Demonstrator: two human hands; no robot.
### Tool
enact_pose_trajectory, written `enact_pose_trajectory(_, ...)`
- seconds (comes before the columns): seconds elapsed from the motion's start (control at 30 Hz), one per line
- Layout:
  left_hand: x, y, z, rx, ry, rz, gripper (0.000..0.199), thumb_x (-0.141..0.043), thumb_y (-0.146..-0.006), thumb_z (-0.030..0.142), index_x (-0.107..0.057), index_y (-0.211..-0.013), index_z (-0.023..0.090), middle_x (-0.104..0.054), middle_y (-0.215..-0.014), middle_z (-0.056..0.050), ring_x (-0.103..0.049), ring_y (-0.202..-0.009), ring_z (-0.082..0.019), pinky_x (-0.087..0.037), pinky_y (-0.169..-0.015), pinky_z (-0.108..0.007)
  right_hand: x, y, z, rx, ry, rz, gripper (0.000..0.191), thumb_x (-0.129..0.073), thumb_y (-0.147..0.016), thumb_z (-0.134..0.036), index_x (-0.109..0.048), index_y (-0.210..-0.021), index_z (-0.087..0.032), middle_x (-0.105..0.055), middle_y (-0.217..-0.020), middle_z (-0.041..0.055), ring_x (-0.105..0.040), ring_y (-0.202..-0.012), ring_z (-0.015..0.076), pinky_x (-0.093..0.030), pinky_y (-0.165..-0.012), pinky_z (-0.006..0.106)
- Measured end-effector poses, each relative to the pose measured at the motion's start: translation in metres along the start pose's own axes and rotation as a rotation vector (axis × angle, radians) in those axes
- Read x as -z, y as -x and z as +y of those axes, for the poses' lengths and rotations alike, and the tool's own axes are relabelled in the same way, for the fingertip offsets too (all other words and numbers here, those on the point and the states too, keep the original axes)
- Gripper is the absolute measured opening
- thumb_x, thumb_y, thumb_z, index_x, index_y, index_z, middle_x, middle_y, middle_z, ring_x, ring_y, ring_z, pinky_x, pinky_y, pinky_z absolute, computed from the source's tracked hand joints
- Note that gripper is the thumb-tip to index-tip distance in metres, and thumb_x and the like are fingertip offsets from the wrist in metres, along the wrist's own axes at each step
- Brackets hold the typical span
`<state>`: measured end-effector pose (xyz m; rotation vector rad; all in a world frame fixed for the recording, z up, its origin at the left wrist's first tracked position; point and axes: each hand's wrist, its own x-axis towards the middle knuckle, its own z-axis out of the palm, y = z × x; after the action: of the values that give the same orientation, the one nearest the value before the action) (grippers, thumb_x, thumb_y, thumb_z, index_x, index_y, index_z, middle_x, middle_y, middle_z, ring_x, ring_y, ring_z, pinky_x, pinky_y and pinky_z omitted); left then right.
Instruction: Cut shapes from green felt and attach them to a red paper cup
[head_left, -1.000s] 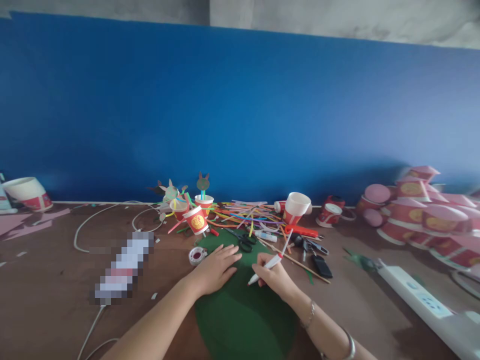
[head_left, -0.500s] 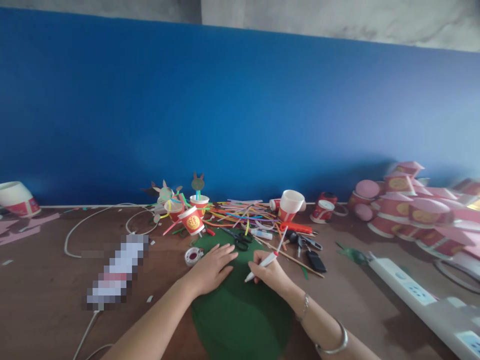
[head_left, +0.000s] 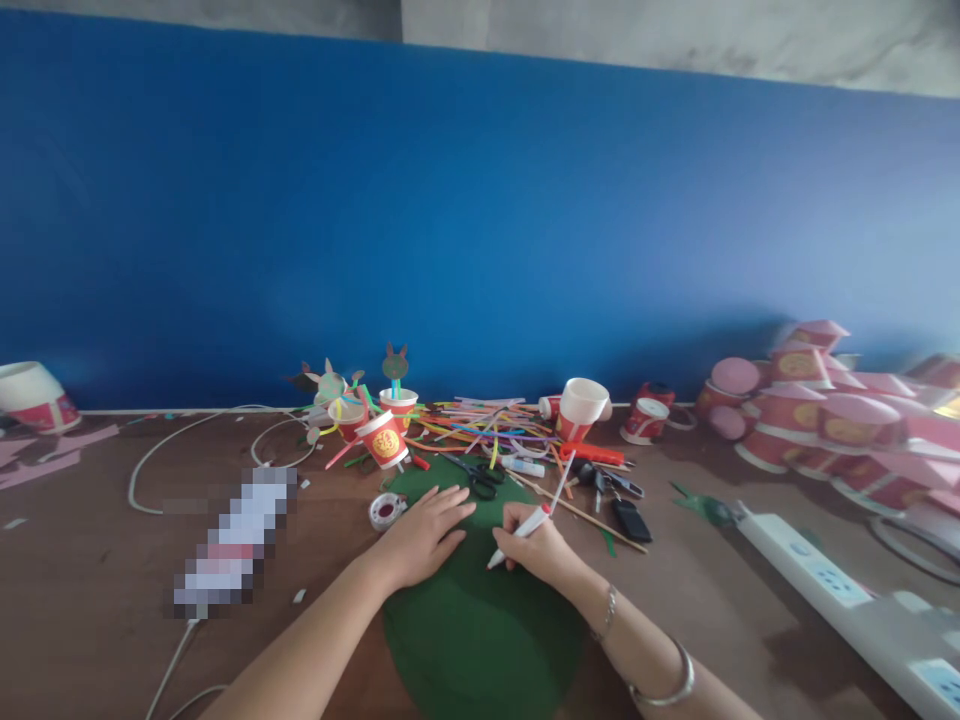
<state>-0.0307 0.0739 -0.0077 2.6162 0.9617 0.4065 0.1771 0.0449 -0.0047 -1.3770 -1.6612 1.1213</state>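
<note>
**A:** Main item?

**B:** One round green sheet (head_left: 480,625), felt or card, not clear which, lying flat on a brown tabletop (head_left: 97,545), straight ahead of the arms.

**A:** Left hand (head_left: 424,540)?

**B:** Palm down on the sheet, near its far edge. Fingers (head_left: 454,510) spread and pressed flat, nothing held.

**A:** Right hand (head_left: 540,555)?

**B:** Fingers bunched, pinching a white marker (head_left: 521,531) with a red band, tip down on the green surface, near the left hand. One thin bracelet (head_left: 606,612) on the wrist, one wide bangle (head_left: 667,682) farther up the forearm.

**A:** Next ring out?

**B:** Black-handled scissors (head_left: 480,480) across the sheet's far edge. Roll of tape (head_left: 385,511) just left of the sheet. Wooden stick (head_left: 577,512) just right of it, beside a black phone-like object (head_left: 630,520) and keys (head_left: 598,480).

**A:** Farther back?

**B:** Heap of coloured straws (head_left: 480,425), red-and-white paper cups (head_left: 382,442), orange-red tool (head_left: 592,454).

**A:** Outer edges?

**B:** Right: pile of pink-topped paper cups (head_left: 817,420), white power strip (head_left: 810,565). Left: white cable (head_left: 172,455), pixelated strip (head_left: 232,540). Behind everything, a blue wall panel (head_left: 480,220).
</note>
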Motion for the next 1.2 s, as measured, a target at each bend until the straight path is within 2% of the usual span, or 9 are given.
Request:
enact_pose_trajectory(0.53,0.0008,0.0002,0.0015,0.002,-0.001,-0.003,0.040,-0.035,-0.091,0.031,-0.037,-0.131,0.029,-0.034,-0.142,-0.003,-0.025,-0.132,-0.019,-0.021,-0.109,-0.043,-0.0015,-0.0007,0.0017,0.015,0.066,0.068,0.020,-0.053,-0.070,-0.022,-0.041,-0.054,-0.020,-0.054,-0.041,-0.0043,-0.046,-0.039,0.0086,-0.031,-0.040,0.017)
enact_pose_trajectory(0.9,0.0005,0.0006,0.0014,0.003,0.003,0.007,0.040,-0.034,-0.091,0.031,-0.037,-0.131,0.029,-0.035,-0.142,-0.002,-0.026,-0.132,-0.018,-0.021,-0.109,-0.043,-0.0035,-0.0035,0.0044,-0.003,0.032,0.135,0.022,-0.053,-0.071,-0.024,-0.039,-0.055,-0.021,-0.053,-0.041,-0.0051,-0.048,-0.038,0.0088,-0.030,-0.040,0.017)
enact_pose_trajectory(1.2,-0.0006,0.0007,0.0007,-0.006,0.004,0.017,0.040,-0.035,-0.091,0.030,-0.038,-0.131,0.029,-0.035,-0.142,-0.002,-0.026,-0.132,-0.019,-0.022,-0.109,-0.043,-0.0021,-0.0023,0.0010,0.012,0.039,0.131,0.022,-0.053,-0.070,-0.024,-0.039,-0.054,-0.021,-0.054,-0.041,-0.0047,-0.048,-0.039,0.0093,-0.031,-0.040,0.018)
